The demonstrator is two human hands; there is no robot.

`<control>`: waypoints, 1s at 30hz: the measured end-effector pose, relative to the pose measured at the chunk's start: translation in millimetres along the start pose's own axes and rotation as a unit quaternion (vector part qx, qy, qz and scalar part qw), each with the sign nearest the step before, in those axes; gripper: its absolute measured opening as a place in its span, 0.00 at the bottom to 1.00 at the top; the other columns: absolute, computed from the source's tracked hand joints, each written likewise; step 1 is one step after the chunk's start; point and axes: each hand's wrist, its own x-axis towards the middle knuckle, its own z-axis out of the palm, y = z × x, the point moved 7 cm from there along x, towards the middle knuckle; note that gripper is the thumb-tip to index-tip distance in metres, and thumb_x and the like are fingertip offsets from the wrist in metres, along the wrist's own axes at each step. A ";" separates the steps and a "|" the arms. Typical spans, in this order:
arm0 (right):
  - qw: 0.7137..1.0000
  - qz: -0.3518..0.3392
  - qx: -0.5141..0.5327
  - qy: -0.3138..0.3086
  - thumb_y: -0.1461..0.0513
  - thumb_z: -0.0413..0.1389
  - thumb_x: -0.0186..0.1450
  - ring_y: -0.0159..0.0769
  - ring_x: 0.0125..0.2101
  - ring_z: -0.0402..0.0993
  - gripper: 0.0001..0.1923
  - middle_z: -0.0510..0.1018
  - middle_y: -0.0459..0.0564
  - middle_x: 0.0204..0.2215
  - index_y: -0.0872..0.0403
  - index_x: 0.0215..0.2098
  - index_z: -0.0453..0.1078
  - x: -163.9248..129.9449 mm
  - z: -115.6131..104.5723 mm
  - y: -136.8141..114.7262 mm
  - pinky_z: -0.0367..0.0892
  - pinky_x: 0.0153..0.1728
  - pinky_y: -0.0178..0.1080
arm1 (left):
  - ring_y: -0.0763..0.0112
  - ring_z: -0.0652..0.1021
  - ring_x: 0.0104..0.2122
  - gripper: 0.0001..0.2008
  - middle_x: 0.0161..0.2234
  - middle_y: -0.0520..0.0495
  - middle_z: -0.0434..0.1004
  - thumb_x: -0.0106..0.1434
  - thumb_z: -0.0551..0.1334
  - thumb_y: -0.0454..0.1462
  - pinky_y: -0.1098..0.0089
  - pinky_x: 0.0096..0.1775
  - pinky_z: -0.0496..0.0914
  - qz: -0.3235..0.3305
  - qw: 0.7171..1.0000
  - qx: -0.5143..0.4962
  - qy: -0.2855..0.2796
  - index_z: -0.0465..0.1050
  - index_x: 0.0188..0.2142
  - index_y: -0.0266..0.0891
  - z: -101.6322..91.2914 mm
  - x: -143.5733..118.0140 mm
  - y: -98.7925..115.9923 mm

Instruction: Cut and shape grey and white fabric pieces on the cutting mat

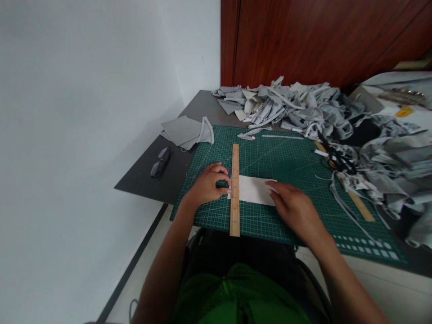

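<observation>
Both hands lie open: left hand [208, 185] steadies wooden ruler [235, 189], right hand [293, 208] flattens pale fabric strip [254, 190].

A green cutting mat [290, 157] lies on a dark grey table [148, 180] set against a white wall. On the mat a wooden ruler [235, 189] runs straight away from the person, across the left end of a white strip of fabric [254, 190]. The left hand [207, 184] rests just left of the ruler, fingertips curled against its edge. The right hand [295, 208] lies flat on the strip's right end. A heap of grey scraps [303, 108] covers the far and right side, with scissors [335, 158] at its edge. Folded grey cloth [187, 131] and glasses [161, 162] lie to the left.
</observation>
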 end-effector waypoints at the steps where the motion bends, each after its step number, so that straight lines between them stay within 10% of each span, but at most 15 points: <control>1: 0.999 -0.032 0.009 -0.009 0.60 0.47 0.77 0.47 0.39 0.81 0.20 0.84 0.58 0.43 0.54 0.59 0.75 0.9 4.9 -13.0 0.72 0.44 0.45 | 0.52 0.70 0.64 0.12 0.49 0.48 0.77 0.54 0.76 0.32 0.45 0.68 0.60 -0.001 1.000 -0.001 -0.001 0.82 0.37 0.46 0.1 0.0 0.0; 17: 0.993 -0.077 -0.056 -0.067 0.65 0.51 0.76 0.45 0.36 0.76 0.21 0.80 0.55 0.35 0.51 0.64 0.74 7.2 43.4 -29.0 0.66 0.41 0.43 | 0.58 0.76 0.57 0.05 0.52 0.43 0.77 0.63 0.66 0.32 0.51 0.63 0.68 -0.029 0.992 -0.056 0.106 0.78 0.40 0.42 -8.6 2.5 -0.8; 23: 0.993 -0.083 -0.034 -0.078 0.66 0.51 0.75 0.46 0.39 0.79 0.21 0.84 0.56 0.39 0.51 0.64 0.74 10.8 49.8 -24.8 0.69 0.44 0.44 | 0.41 0.58 0.72 0.39 0.66 0.40 0.67 0.52 0.77 0.48 0.43 0.71 0.54 -0.024 0.999 0.044 0.021 0.70 0.61 0.44 11.2 2.5 12.7; 30: 0.993 -0.076 -0.029 -0.085 0.66 0.50 0.75 0.47 0.40 0.80 0.21 0.84 0.57 0.40 0.52 0.63 0.74 10.2 50.6 -24.0 0.68 0.43 0.45 | 0.37 0.57 0.72 0.41 0.68 0.42 0.65 0.53 0.76 0.55 0.41 0.71 0.52 -0.046 0.995 0.085 -0.020 0.71 0.63 0.47 15.2 1.5 11.3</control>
